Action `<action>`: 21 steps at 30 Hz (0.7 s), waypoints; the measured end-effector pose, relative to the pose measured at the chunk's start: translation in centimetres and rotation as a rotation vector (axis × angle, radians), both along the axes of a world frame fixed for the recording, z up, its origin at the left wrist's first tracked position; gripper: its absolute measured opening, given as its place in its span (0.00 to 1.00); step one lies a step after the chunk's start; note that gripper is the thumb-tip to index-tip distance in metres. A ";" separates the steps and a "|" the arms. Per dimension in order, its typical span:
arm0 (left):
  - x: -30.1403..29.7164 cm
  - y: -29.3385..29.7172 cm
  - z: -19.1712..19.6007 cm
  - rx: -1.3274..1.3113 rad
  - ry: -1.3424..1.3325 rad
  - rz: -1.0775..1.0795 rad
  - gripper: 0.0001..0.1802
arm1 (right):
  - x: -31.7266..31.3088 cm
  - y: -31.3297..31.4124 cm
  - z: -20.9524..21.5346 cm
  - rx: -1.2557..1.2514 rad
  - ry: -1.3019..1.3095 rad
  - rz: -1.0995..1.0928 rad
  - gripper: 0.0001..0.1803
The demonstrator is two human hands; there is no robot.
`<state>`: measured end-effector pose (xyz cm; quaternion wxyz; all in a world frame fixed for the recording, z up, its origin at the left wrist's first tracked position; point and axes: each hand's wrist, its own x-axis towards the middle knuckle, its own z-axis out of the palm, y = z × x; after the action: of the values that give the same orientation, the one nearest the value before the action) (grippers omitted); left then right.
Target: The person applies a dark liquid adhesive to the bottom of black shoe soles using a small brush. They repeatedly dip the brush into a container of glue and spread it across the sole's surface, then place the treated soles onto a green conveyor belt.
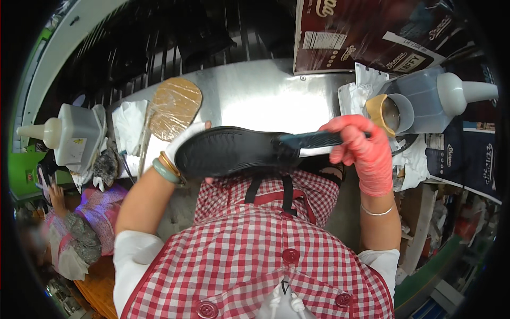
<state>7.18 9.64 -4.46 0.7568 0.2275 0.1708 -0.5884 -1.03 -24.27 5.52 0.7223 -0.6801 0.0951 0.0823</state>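
My left hand (187,147), in a white glove with bare fingertips, grips the broad end of a black shoe sole (228,151). The sole lies level above my lap, in front of a shiny metal work table. My right hand (358,146), in a pinkish-red glove, is closed round a flat, dark teal brush-like tool (312,140). This tool overlaps the narrow end of the sole; I cannot tell whether they touch. Its right end is hidden in my fingers.
On the metal table (255,80) lies a plastic-wrapped brown paddle-shaped piece (175,109). Nozzle bottles stand left (74,135) and right (425,101). A yellow-rimmed cup (378,112) sits by the right bottle. Dark red boxes (366,37) rise behind. Another person (79,228) is at left.
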 end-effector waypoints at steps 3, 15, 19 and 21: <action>-2.8 -1.0 1.6 -0.079 -0.267 0.214 0.46 | 0.1 -0.1 -0.9 0.238 -0.182 -0.186 0.17; -1.8 -6.5 8.1 0.376 -1.166 1.072 0.43 | 1.1 1.9 0.2 0.503 -0.266 -0.450 0.14; -0.8 -4.1 8.3 -0.276 -1.387 0.703 0.34 | 1.2 2.7 0.4 0.586 -0.253 -0.472 0.11; -1.0 -3.3 8.4 -0.203 -1.478 0.640 0.38 | 1.0 3.0 0.8 0.606 -0.256 -0.469 0.10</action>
<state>6.18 6.32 3.97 0.8228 0.4277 -0.3704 -0.0538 -0.04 -21.31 6.31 0.8953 -0.4008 0.1285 -0.1459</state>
